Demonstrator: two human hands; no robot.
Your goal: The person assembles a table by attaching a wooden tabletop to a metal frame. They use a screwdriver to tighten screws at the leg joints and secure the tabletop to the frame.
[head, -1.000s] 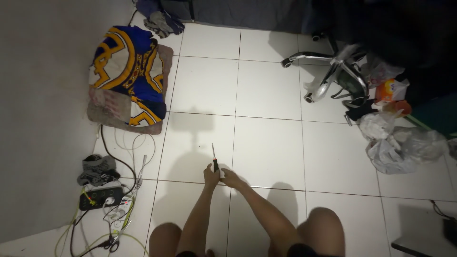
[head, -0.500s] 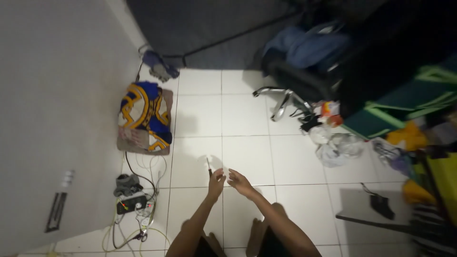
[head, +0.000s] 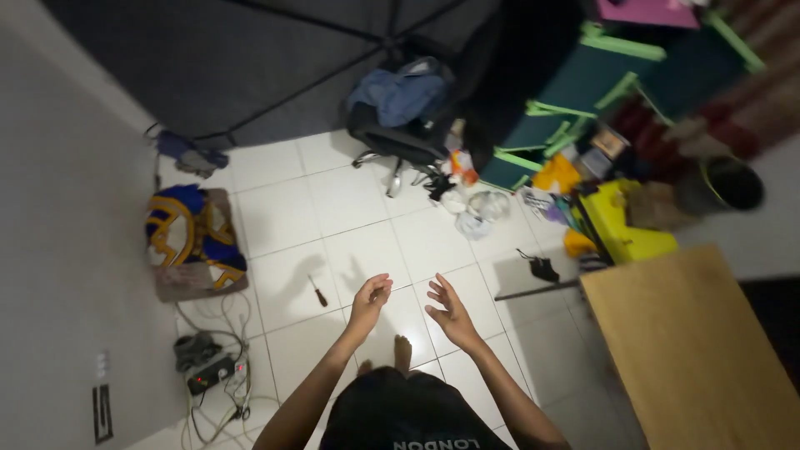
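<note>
A small screwdriver [head: 317, 292] with a dark handle lies alone on the white tile floor [head: 333, 208]. My left hand [head: 370, 298] hovers to the right of it, fingers loosely curled, holding nothing. My right hand [head: 449, 307] is held out beside the left with its fingers spread and empty. I am standing, and my bare foot [head: 402, 353] shows on the tiles below my hands.
A blue, yellow and white folded cloth [head: 191, 237] lies by the left wall, with a power strip and cables [head: 210, 372] below it. An office chair [head: 402, 117] with clothes stands at the back. Plastic bags [head: 475, 210], green furniture [head: 567, 108] and a wooden table [head: 696, 350] fill the right.
My left hand has let go of the screwdriver, which now lies on the floor. I have risen from sitting to standing, so the view is higher and wider. Both hands are now open.
</note>
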